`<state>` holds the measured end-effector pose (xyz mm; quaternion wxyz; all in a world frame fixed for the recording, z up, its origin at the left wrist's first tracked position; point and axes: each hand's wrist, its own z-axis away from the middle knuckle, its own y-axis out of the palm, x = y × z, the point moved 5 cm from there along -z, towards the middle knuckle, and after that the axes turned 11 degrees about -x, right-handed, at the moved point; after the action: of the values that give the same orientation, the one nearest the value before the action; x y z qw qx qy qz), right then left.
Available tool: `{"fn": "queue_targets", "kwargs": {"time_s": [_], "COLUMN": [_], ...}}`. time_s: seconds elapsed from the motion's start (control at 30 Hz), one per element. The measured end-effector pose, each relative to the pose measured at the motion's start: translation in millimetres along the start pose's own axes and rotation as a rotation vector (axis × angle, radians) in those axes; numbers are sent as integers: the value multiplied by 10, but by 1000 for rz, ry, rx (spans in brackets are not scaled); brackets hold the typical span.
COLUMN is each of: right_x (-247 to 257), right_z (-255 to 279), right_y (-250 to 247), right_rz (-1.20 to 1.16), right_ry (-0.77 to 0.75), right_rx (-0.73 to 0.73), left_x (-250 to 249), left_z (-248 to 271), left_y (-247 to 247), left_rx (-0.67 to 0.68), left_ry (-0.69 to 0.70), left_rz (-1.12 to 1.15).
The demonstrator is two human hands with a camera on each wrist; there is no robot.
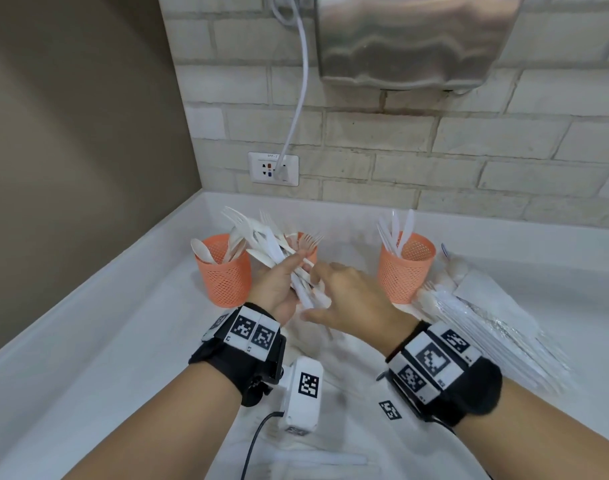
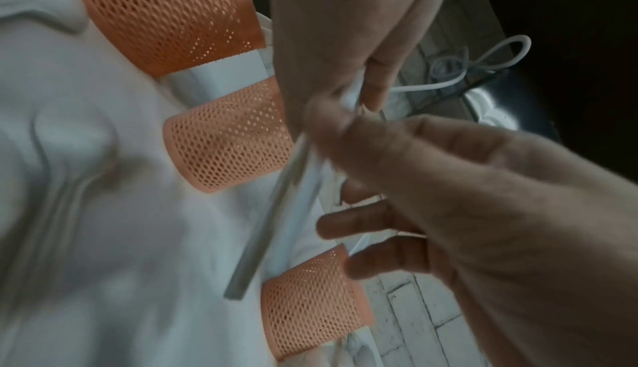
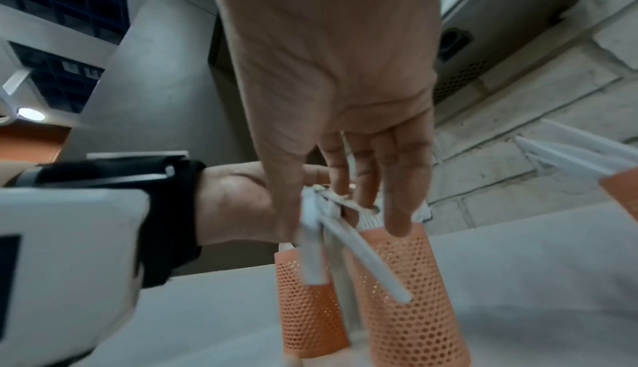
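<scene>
Standing at the far left of the white counter [image 1: 88, 358], the left cup [image 1: 223, 275], 1 of 3 orange mesh cups in a row, holds white spoons [image 1: 201, 249] with their bowls up. Just right of it and nearer, the left hand [image 1: 279, 292] is raised above the counter. Its fingers and thumb are curled round the handles of a cutlery bundle [image 1: 261, 240] of white plastic forks and spoons, whose heads fan up toward the far left. Behind the bundle stands the middle cup [image 1: 311, 254], mostly hidden, with forks [image 1: 308, 240] poking out tines up. The right hand [image 1: 351, 299] reaches in from the right, palm down, with its fingertips at the bundle's handles just beside the left hand's fingers. The left wrist view shows its thumb and a finger pinching 1 white piece of the bundle, while the other fingers are fairly straight. Further right, apart from both hands, the right cup [image 1: 405, 275] holds white knives [image 1: 400, 230], blades up. To the near right of that cup lies a pile of clear-wrapped cutlery packets [image 1: 497, 330], with loose white pieces at its far end just beside the cup.
</scene>
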<state>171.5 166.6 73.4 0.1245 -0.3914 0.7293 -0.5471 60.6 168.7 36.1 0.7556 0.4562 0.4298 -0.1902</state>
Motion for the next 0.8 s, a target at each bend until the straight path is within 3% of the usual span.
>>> {"fn": "queue_targets", "kwargs": {"time_s": [0.2,0.47,0.6,0.8], "right_x": [-158,-246,-281,-282], "right_z": [-45,12,74,80], "right_y": [108,203,273,282], "right_rz": [-521,-1066,-1204,-1097], "right_ry": [188,313,444,381], "right_rx": [-44,186,353,429], "left_x": [-59,-119,-142,-199], "left_z": [-23,51,73,98], "left_y": [-38,-50,-77,-67], "left_rx": [-47,-58,-76,-77], "left_ry": [-47,-96,-92,-65], "left_rz": [72,210,237,217]}}
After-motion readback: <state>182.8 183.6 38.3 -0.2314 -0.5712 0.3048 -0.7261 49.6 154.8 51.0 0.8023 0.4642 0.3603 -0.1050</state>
